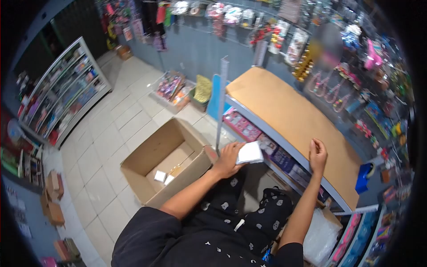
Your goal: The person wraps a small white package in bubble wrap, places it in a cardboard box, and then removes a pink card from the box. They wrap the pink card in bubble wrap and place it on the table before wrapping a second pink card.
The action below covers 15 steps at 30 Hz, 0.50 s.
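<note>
- Gripped a white packet (250, 153) in the left hand (229, 159), with fingers clamped on its left edge, just in front of the shelf rack's front rail.
- Rested the right hand (318, 155) on the front edge of the brown shelf top (284, 111), with fingers curled together; could not tell of anything pinched inside them.
- Held both hands well apart, with the packet between them and touching only the left.
- Saw, far left, a glass-fronted display cabinet (66, 91) full of goods, set against the wall.
- Saw an open cardboard box (147, 155) on the tiled floor (102, 147), left of the packet, with two small white items (163, 177) on its bottom.
- Noted a tray of coloured goods (171, 86) on the floor beyond the box.
- Noted boxed goods (242, 127) under the shelf top.
- Noted hanging goods (320, 80) on the wall at far right.
</note>
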Motion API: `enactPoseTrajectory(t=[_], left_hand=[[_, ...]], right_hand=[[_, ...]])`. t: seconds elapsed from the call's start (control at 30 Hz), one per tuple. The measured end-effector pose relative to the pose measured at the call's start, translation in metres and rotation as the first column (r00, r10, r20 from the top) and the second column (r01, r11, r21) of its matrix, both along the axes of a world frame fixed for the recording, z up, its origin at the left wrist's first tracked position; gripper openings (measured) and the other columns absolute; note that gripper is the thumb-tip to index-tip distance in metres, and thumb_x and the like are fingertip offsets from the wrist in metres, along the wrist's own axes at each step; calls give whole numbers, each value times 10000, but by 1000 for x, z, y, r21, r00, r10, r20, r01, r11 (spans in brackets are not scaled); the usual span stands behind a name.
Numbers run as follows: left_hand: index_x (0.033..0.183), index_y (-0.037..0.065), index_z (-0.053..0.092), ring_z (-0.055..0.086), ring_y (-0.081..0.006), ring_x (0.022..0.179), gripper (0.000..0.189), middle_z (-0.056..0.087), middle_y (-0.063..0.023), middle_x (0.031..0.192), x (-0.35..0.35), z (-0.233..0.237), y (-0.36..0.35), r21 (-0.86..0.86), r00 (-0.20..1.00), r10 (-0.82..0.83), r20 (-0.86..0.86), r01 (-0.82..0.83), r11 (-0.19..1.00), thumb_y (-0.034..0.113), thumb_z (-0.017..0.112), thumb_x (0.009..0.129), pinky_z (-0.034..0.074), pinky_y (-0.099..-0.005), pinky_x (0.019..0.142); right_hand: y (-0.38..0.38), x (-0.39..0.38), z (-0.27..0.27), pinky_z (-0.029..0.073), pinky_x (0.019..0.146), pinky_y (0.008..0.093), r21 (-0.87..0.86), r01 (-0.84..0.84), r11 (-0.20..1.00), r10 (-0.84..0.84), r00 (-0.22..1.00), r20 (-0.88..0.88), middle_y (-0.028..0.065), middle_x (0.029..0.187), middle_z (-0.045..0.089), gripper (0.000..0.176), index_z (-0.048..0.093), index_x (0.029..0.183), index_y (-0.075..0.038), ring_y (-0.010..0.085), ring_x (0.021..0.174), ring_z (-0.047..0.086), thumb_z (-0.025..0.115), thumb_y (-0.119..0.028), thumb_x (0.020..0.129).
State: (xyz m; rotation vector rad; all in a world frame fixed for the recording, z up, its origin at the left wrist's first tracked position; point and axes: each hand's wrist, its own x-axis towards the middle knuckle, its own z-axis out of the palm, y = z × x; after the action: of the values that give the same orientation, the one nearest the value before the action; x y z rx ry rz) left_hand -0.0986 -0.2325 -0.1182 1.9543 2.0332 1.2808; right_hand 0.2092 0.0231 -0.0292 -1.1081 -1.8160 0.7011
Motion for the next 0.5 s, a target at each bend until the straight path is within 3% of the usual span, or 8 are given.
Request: enactPoseTrajectory(t=[0.1,0.23,0.3,0.37,0.5], left_hand=[[1538,73,415,477,-424,1323,796,500,-214,1390,-45,-45,-72,-281,976,214,28,-198,939,348,789,892,371,-560,1085],[1530,81,419,479,-433,1320,766,502,-221,1410,-105,-107,-177,-345,851,523,41,-479,807,380,773,920,376,-596,1065],[1534,75,412,471,-441,1336,769,496,-236,1421,-134,-139,-224,-420,714,700,-12,-639,644,384,770,928,360,-597,1101],[1538,70,408,452,-439,1363,770,482,-244,1444,-146,-136,-262,-505,555,830,-60,-734,454,412,752,939,339,-592,1140],[1560,75,391,416,-428,1406,798,445,-240,1502,-165,-136,-308,-681,326,945,-41,-701,212,497,702,958,314,-589,1172]], right_hand=[[0,-4,0,545,948,336,47,21,999,-26,992,120,114,1091,760,263,741,1101,9,207,1043,710,717,-232,1000],[5,-3,-5,545,941,348,137,7,991,-39,972,230,114,1065,754,236,738,1064,15,230,1029,711,733,-206,982],[7,-2,-6,545,937,351,161,-17,987,-20,974,226,117,1069,748,238,735,1065,18,235,1025,708,732,-205,983],[4,-3,-1,546,937,357,133,-25,991,-6,974,228,123,1090,737,247,732,1071,25,238,1027,700,733,-207,985],[11,0,-5,548,939,351,157,-19,987,-25,961,276,119,1088,730,255,732,1079,31,235,1027,698,741,-205,983]])
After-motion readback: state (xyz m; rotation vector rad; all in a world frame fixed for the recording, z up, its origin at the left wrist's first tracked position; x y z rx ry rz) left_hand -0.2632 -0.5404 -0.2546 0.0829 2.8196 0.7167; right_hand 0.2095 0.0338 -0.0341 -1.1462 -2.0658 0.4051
